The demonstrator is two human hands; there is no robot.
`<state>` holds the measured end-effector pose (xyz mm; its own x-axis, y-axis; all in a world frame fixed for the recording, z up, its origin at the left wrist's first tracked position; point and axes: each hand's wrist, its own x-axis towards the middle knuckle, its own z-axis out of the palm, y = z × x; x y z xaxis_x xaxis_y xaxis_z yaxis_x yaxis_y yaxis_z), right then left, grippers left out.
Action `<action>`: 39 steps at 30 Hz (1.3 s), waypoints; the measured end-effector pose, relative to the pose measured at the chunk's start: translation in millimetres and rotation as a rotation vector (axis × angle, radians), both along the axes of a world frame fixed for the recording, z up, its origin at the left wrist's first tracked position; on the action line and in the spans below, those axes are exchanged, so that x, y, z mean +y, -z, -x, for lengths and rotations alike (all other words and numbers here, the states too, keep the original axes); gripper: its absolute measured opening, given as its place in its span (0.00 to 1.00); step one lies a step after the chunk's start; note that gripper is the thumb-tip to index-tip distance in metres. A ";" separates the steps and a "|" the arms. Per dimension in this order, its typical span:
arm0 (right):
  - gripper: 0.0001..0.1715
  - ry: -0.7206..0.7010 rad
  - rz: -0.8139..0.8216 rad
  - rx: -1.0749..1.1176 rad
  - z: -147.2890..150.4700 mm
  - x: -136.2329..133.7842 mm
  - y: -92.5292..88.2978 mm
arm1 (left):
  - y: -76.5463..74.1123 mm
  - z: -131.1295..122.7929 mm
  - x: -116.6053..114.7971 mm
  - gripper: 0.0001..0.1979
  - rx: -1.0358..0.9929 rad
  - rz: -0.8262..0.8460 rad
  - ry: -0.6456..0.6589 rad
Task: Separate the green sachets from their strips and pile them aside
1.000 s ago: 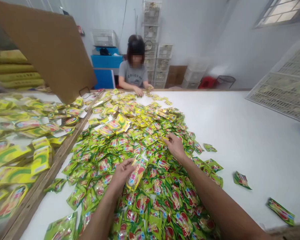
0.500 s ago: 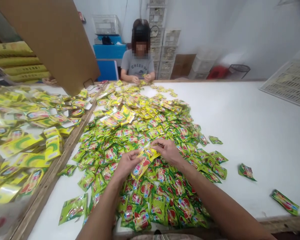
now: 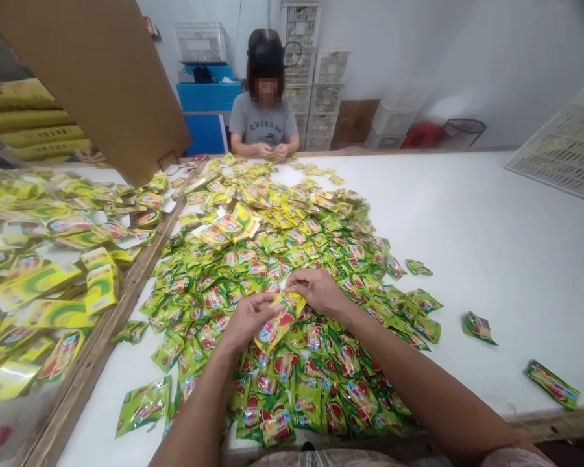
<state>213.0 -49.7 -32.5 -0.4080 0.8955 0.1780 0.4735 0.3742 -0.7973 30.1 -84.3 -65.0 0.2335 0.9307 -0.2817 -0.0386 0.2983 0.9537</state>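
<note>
My left hand [image 3: 250, 321] is closed on a small yellow box [image 3: 276, 329] with a red watermelon print and pink-and-blue lettering, the thumb lying on its face. At the box's upper end, my right hand [image 3: 318, 292] pinches with thumb and forefinger; a yellow piece shows just under its fingers. Whether that piece is a flap of the box or a separate packet I cannot tell. Both hands are over a wide heap of green and yellow packets [image 3: 314, 337] with the same watermelon print. Several yellow boxes [image 3: 228, 225] lie together on the heap beyond my hands.
A wooden strip [image 3: 141, 285] divides the white table [image 3: 467, 246] from a pile of yellow boxes [image 3: 53, 285] at left. Brown cardboard [image 3: 102, 84] stands behind that pile. A person [image 3: 264, 120] sits across, hands together. A white crate [image 3: 564, 152] stands at far right.
My right hand has shifted slightly left toward the box's upper end. My left hand keeps its hold. Across the table, the other person's hands have come closer together.
</note>
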 end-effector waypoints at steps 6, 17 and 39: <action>0.14 0.108 0.101 0.216 4.7 -16.7 9.6 | -0.6 -0.6 1.5 0.27 -0.053 0.034 -0.035; 0.23 0.080 0.298 0.240 17.0 -37.2 5.8 | 1.1 -1.1 1.5 0.23 -0.022 -0.063 0.020; 0.11 0.319 0.177 0.107 20.0 15.9 11.8 | -37.3 36.1 17.7 0.22 0.385 -0.051 0.031</action>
<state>193.0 -33.9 -44.3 -0.0914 0.9952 0.0357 0.4542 0.0736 -0.8878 -6.0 -66.6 -27.7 0.1481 0.9399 -0.3076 0.3333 0.2454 0.9103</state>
